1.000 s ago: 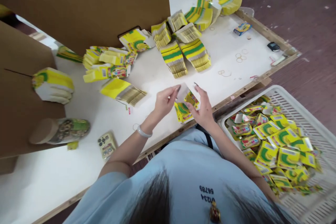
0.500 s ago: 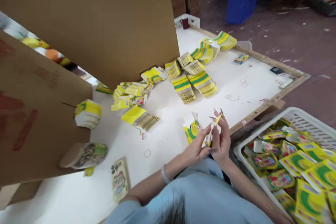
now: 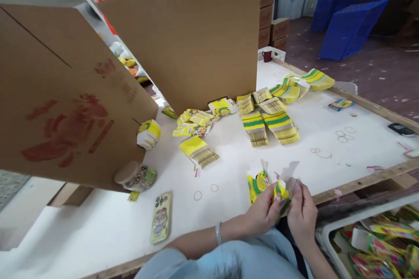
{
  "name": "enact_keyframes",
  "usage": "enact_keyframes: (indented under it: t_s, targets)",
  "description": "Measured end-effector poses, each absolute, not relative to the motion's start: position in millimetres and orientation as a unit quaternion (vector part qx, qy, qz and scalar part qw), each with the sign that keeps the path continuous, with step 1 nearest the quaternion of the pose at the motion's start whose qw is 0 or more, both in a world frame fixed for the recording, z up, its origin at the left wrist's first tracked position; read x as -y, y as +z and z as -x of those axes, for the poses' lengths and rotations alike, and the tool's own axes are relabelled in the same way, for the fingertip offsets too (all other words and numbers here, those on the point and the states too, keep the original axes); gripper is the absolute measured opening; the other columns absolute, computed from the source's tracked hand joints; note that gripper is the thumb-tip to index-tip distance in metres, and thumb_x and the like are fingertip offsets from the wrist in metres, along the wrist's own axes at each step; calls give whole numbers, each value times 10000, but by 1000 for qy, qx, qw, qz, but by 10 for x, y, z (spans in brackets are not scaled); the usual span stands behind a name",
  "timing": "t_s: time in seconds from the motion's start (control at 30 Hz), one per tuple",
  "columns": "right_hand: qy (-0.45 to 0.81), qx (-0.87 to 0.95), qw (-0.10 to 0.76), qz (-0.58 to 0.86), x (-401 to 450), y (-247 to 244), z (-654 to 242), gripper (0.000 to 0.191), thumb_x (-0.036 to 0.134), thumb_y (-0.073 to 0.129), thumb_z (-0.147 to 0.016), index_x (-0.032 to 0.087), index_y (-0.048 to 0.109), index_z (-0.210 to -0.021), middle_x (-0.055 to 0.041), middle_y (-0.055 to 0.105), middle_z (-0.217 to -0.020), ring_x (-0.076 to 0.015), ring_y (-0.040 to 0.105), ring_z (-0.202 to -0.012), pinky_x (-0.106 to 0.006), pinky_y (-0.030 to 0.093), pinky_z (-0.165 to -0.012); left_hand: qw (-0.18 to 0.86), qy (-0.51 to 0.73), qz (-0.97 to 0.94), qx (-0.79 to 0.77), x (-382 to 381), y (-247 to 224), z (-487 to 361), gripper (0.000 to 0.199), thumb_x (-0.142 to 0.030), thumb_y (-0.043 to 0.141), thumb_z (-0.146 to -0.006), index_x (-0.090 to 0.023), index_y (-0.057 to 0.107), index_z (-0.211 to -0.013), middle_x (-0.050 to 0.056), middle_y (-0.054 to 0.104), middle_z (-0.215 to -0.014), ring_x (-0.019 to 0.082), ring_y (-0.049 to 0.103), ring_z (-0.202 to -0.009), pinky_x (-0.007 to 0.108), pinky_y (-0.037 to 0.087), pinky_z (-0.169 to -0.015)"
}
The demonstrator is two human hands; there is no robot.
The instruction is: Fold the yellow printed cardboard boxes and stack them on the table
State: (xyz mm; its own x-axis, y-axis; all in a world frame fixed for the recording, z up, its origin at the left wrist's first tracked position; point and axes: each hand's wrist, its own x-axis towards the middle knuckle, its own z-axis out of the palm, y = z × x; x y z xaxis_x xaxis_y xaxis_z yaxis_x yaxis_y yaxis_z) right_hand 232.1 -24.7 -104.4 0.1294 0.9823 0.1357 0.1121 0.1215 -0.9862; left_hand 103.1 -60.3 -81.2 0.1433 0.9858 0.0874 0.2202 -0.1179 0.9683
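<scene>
Near the table's front edge, my left hand (image 3: 262,214) grips a small yellow and green printed carton (image 3: 280,190) with white flaps. My right hand (image 3: 301,209) is at the carton's right side, its fingers pinched on something clear or whitish that blurs. Just beyond my left hand a yellow carton (image 3: 258,183) with an open white flap lies on the white table (image 3: 225,157). Farther back are stacks of flat yellow and green cartons (image 3: 280,126), and to the left a fanned stack (image 3: 199,151).
Tall cardboard panels (image 3: 196,35) stand at the back and left. A phone (image 3: 161,218), a jar (image 3: 137,176) and rubber bands (image 3: 197,195) are on the table. A white basket (image 3: 327,231) of filled packs sits at the right. A cup (image 3: 266,56) stands far back.
The view has swung up and left. The small carton now shows its printed face in my left hand, and my right hand has moved a little apart from the left.
</scene>
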Motion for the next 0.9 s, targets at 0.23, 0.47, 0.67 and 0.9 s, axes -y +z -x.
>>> enact_keyframes:
  t_s: [0.23,0.47,0.67,0.9]
  targets:
    - [482,434,548,527,427,-965,-2377,486,556,753,-882,210,658,-1211,-82,808,-887,-253,784,-784,-336,645,-683,478,429,-535,-549,677,-751,-970,635,-748,384,-1000,-186,660,-1106,98,687,-955,230,610,-847,437,557,-903]
    - [415,509,546,521,673,-1136,-2535,288,479,794,-835,243,803,-998,-125,795,-1097,-282,799,-882,-375,694,-720,559,482,-468,-486,929,-939,-899,766,-709,538,-971,-263,360,-1567,31,607,-855,153,520,-671,325,499,-700]
    - [490,538,487,483,700,-1068,-2679,252,473,741,-890,225,771,-855,-35,780,-786,-209,751,-652,-269,644,-579,596,400,-529,-452,980,-916,-777,592,-672,593,-968,-169,622,-1281,7,561,-762,99,418,-593,240,353,-572]
    - [432,554,517,489,700,-1076,-2719,395,395,677,-974,244,661,-1338,-66,829,-964,-220,806,-835,-329,673,-769,554,425,-541,-468,849,-871,-847,706,-633,592,-986,-222,451,-1542,-18,543,-843,83,417,-619,203,380,-593]
